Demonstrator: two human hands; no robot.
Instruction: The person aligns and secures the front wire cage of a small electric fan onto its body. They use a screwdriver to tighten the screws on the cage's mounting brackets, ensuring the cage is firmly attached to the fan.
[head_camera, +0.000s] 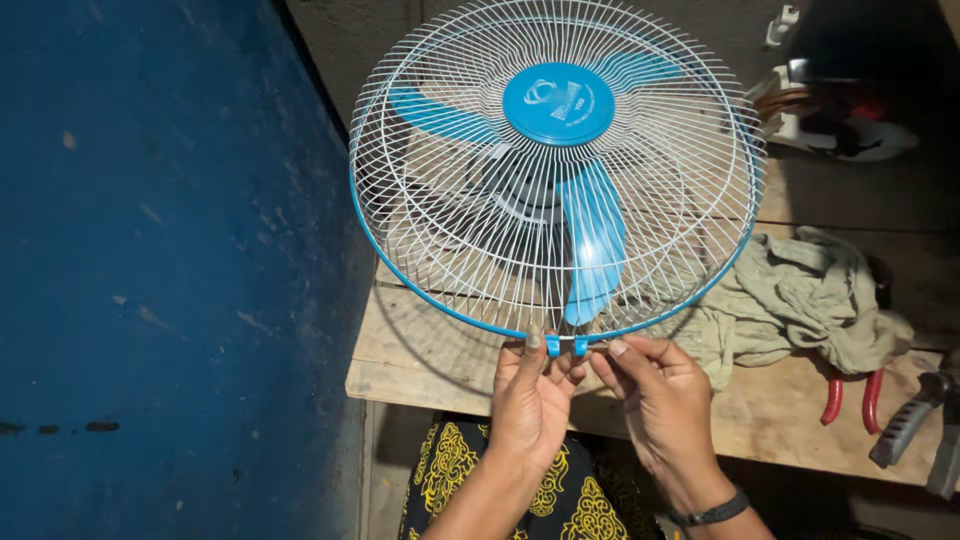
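Broadly, by size, with the fan guard as landmark:

1. Blue wall (170, 280): painted and scuffed, filling the view left of the guard.
2. Wooden bench (420, 360): bare planks under and behind the guard, front edge just below its lowest point.
3. Fan guard (555, 170): round white wire cage with a blue rim band and a blue centre cap; three blue blades show through the wires. It stands tilted on the bench, its rim overhanging the front edge.
4. Olive rag (800, 290): crumpled, right of the guard, touching its lower right rim.
5. Fan motor part (840, 120): white housing with exposed windings, upper right of the guard, partly in shadow.
6. Left hand (530, 395): at the guard's bottom rim, thumb up against the band, fingers curled beneath, pinching the band end.
7. Right hand (660, 390): just right of the left, fingertips closed on the other band end; a dark wristband on the wrist.
8. Red-handled pliers (850, 400): below right of the guard, head hidden under the rag.
9. Grey-handled tool (905, 425): farther right, near the bench edge; kind unclear.
10. Rim clip (566, 346): two small blue tabs, nearly touching, between the thumbs.

Handling note: the tabs look best drawn together evenly, band seated around both cage halves. The rag against the rim could snag the band.
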